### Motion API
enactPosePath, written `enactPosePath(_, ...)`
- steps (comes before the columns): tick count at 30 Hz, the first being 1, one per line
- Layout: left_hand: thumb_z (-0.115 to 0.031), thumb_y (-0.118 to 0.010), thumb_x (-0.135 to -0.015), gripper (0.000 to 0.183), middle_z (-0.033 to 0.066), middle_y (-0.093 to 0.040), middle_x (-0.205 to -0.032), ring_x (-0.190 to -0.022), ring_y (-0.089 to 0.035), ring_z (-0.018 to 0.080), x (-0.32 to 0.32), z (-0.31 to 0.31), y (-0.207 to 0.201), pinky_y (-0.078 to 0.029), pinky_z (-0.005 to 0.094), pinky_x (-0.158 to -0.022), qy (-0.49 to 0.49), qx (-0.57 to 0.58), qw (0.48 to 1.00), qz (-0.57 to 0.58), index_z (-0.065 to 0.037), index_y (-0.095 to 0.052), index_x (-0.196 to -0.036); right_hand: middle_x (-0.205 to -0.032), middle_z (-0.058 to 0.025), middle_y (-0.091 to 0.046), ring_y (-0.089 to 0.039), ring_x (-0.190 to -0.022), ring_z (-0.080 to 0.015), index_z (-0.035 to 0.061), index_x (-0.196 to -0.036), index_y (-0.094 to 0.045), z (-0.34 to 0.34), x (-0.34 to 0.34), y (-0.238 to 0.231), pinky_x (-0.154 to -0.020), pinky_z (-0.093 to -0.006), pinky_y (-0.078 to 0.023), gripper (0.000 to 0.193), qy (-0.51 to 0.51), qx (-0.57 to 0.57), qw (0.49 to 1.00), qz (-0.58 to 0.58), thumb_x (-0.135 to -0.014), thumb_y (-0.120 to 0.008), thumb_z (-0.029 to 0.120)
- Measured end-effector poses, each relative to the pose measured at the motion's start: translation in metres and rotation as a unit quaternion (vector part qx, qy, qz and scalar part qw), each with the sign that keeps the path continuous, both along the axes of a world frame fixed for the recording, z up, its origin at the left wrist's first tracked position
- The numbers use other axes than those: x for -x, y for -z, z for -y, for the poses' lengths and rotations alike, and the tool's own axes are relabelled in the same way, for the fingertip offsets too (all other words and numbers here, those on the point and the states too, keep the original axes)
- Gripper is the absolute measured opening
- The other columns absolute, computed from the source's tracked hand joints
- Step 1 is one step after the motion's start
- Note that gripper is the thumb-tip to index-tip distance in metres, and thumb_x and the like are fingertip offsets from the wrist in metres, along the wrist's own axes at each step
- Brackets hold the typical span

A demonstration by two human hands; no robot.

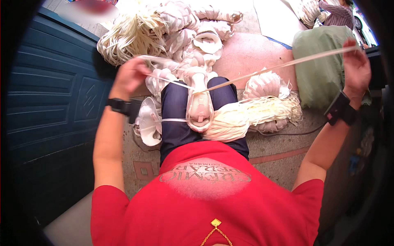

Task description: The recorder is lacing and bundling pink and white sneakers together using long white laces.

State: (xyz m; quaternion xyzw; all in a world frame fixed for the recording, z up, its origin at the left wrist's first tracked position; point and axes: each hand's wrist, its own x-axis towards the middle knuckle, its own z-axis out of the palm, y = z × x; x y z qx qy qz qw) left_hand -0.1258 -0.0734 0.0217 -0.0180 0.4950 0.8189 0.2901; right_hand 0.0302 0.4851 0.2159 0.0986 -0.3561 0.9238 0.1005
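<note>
A pink mesh shoe upper (200, 105) lies across my thighs, with a pale shoelace (283, 65) running from its top to both sides. My left hand (133, 76), slightly blurred, is raised to the left with its fingers closed on one end of the lace. Far out to the right and higher, my right hand (356, 69) pinches the other end, and that stretch is drawn nearly straight. Beside the upper, a thick bundle of cream laces (246, 117) rests over my right thigh and beyond. Another white-lined upper (148, 121) sits against my left leg.
Ahead is a heap of nested pink-and-white uppers (180, 45) with a large hank of cream laces (131, 35). A dark blue panelled door (41, 86) stands at left, a green sack (322, 61) at right. Another person in striped clothing (338, 15) is at the far right.
</note>
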Motion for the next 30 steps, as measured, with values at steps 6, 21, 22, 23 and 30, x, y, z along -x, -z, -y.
enactPosePath(6, -0.014, -0.033, -0.091, 0.029, -0.0019, -0.029, -0.051, -0.043, -0.03, 0.0097, 0.029, 0.182, -0.022, -0.033, 0.0285, -0.053, -0.36, 0.014, 0.929, 0.078, -0.009, -0.036, -0.063, -0.056, 0.0013, -0.031, -0.03, -0.049, -0.0111, 0.0104, -0.062, -0.036, -0.001, -0.013, 0.139, -0.047, -0.0248, -0.028, 0.032, 0.216, -0.098, 0.925, 0.298, -0.089, -0.039, 0.027)
enactPosePath(21, -0.022, -0.051, -0.085, 0.016, -0.0045, -0.042, -0.057, -0.042, -0.035, 0.0043, -0.095, -0.072, 0.06, -0.028, 0.0195, -0.039, 0.125, 0.264, 0.954, 0.069, -0.007, -0.054, -0.086, -0.076, -0.0169, -0.057, -0.054, -0.076, -0.0356, 0.0016, -0.072, -0.056, 0.265, -0.009, 0.296, -0.064, -0.0421, -0.042, 0.017, 0.051, -0.753, 0.638, 0.156, -0.079, -0.047, 0.015)
enactPosePath(22, -0.022, -0.052, -0.084, 0.017, -0.0037, -0.045, -0.059, -0.043, -0.037, 0.0044, -0.097, -0.076, 0.059, -0.03, 0.0188, -0.039, 0.148, 0.315, 0.937, 0.021, -0.006, -0.055, -0.088, -0.076, -0.0169, -0.057, -0.054, -0.076, -0.0356, 0.0016, -0.072, -0.056, 0.265, -0.009, 0.297, -0.064, -0.0421, -0.042, 0.017, 0.045, -0.751, 0.64, 0.154, -0.079, -0.047, 0.015)
enactPosePath(23, -0.023, -0.053, -0.084, 0.018, -0.0029, -0.049, -0.06, -0.044, -0.04, 0.0045, -0.098, -0.079, 0.057, -0.031, 0.018, -0.04, 0.175, 0.347, 0.921, -0.032, -0.006, -0.056, -0.09, -0.078, -0.0168, -0.056, -0.053, -0.078, -0.0346, 0.0022, -0.073, -0.056, 0.265, -0.009, 0.298, -0.065, -0.0431, -0.041, 0.017, 0.051, -0.747, 0.644, 0.157, -0.079, -0.047, 0.015)
enactPosePath(30, -0.018, -0.056, -0.082, 0.018, 0.0002, -0.053, -0.062, -0.042, -0.046, 0.0054, -0.107, -0.069, 0.058, -0.031, 0.0166, -0.036, 0.143, 0.357, 0.923, 0.0, -0.003, -0.055, -0.093, -0.078, -0.0129, -0.057, -0.053, -0.079, -0.0305, 0.0056, -0.074, -0.056, 0.277, -0.007, 0.296, -0.068, -0.0444, -0.038, 0.016, 0.094, -0.746, 0.627, 0.204, -0.08, -0.046, 0.017)
